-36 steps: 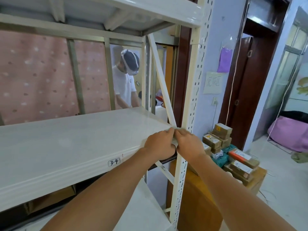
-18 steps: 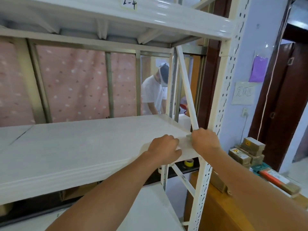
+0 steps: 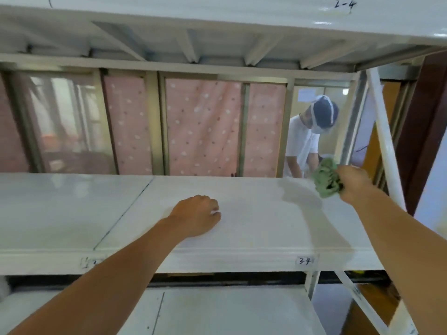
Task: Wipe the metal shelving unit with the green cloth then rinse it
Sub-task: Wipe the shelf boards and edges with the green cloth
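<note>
The right hand (image 3: 355,186) grips the bunched cloth (image 3: 326,180) at the shelf (image 3: 254,228) far right; the left hand (image 3: 196,215) rests curled, empty, mid-shelf. A seemingly damp streak (image 3: 297,192) suggests wiping has barely begun; rinsing remains.

Green cloth (image 3: 327,181), white shelf (image 3: 266,213) (pink dotted curtain (image 3: 200,126))
</note>
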`<action>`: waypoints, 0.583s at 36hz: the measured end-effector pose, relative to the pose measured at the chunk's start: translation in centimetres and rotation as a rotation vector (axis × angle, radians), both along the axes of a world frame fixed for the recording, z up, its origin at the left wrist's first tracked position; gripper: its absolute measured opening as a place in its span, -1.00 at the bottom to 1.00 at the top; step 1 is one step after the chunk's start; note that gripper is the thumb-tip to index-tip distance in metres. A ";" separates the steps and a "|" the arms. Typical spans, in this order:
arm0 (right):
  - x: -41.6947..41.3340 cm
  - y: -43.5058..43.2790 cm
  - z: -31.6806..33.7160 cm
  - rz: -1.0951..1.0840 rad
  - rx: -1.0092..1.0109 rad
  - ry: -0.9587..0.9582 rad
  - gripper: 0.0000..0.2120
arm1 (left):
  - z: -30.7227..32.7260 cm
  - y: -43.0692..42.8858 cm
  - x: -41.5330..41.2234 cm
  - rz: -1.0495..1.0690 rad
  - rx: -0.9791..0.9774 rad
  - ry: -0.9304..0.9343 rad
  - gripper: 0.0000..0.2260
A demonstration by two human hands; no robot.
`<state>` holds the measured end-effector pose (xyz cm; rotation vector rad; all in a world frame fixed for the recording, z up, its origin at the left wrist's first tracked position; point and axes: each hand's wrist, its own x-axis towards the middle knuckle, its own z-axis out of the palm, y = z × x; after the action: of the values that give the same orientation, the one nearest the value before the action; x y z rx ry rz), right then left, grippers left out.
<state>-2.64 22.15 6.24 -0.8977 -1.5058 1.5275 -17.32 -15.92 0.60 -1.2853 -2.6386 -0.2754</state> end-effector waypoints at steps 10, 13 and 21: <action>-3.0 0.5 -3.3 -0.208 0.118 -0.234 -0.73 | -0.2 -2.6 -6.3 0.027 -0.017 -0.012 -0.62; -4.1 8.4 -6.0 -0.170 0.053 -0.202 -0.50 | 0.0 -2.0 -8.1 0.036 -0.040 -0.031 -0.63; -6.6 12.1 -5.2 -0.297 0.346 -0.506 -0.46 | 0.3 -0.4 -13.0 0.094 -0.030 -0.056 -0.69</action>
<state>-9.27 34.27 1.08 -1.2870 -1.8170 0.8233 -30.32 -16.33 0.94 -1.1749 -2.7507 -0.2613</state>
